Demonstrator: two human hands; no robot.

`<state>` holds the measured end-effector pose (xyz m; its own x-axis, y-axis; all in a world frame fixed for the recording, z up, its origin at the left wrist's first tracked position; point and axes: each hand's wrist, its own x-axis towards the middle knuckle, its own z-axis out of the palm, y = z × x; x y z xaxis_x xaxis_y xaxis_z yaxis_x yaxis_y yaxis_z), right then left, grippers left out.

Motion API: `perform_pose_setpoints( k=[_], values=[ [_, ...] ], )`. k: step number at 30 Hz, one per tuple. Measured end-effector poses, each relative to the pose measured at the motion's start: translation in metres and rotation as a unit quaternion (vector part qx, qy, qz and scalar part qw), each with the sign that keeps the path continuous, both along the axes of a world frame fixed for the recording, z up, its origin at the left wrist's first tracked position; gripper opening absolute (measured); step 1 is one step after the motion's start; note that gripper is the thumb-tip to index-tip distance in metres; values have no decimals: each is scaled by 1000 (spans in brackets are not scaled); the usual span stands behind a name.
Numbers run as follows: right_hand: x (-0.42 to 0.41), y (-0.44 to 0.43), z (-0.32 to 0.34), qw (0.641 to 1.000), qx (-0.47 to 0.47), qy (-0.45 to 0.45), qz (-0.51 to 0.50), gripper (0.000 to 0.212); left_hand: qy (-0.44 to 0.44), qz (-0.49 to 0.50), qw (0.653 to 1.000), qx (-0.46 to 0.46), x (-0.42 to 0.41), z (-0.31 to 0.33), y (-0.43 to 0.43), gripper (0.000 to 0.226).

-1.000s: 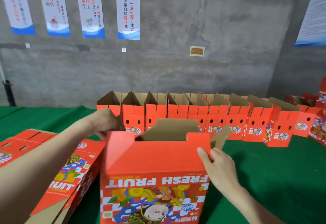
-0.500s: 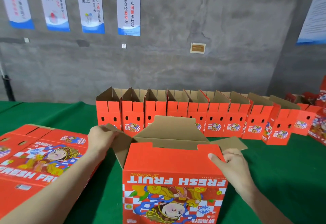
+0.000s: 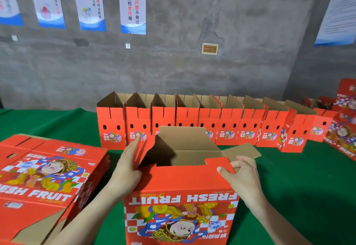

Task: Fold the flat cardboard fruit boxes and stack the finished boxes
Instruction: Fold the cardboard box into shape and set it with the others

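Note:
A red FRESH FRUIT box point(image 3: 181, 202) stands opened in front of me on the green table, print upside down, its top flaps up and brown inside showing. My left hand point(image 3: 128, 165) presses flat against the box's left end flap, fingers straight along it. My right hand point(image 3: 241, 175) pinches the right corner of the near top flap, thumb on the red face and fingers behind. The right end flap point(image 3: 242, 151) lies folded outward. A pile of flat unfolded boxes point(image 3: 38, 177) lies to my left.
A row of several finished open boxes point(image 3: 192, 121) stands along the back of the green table point(image 3: 298, 187). More red boxes point(image 3: 342, 129) crowd the far right. A grey concrete wall with posters rises behind.
The box has come down and settled nearer me. My left hand has moved from the outward-splayed left flap to pressing it upright. My right hand has kept hold of the near right corner.

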<state>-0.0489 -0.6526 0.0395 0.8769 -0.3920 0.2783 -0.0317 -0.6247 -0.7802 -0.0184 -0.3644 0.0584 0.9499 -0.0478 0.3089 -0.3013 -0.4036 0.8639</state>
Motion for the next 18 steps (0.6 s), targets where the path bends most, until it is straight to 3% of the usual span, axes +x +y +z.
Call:
perform_pose_setpoints(
  k=[2,3,5,8,10,13,18],
  values=[
    [-2,-1,-1,999,-29,-10,13,74,-49,2,985,162,2,-2,3,87],
    [-4,0,0,998,-49,-15,24,82,-55,9,977,208,4,-4,4,85],
    [-6,1,2,996,-76,-14,36,77,-52,21,966,254,8,-2,5,80],
    [-5,0,2,991,-126,-30,33,65,-62,-21,977,202,12,0,3,77],
    [-5,2,6,969,-243,-24,44,62,-58,-32,982,176,13,-1,0,82],
    [2,1,23,907,-398,45,126,75,-51,-34,984,170,15,-2,-1,93],
    [22,10,54,847,-462,185,186,98,-83,-29,974,209,16,-2,1,86]
  ],
)
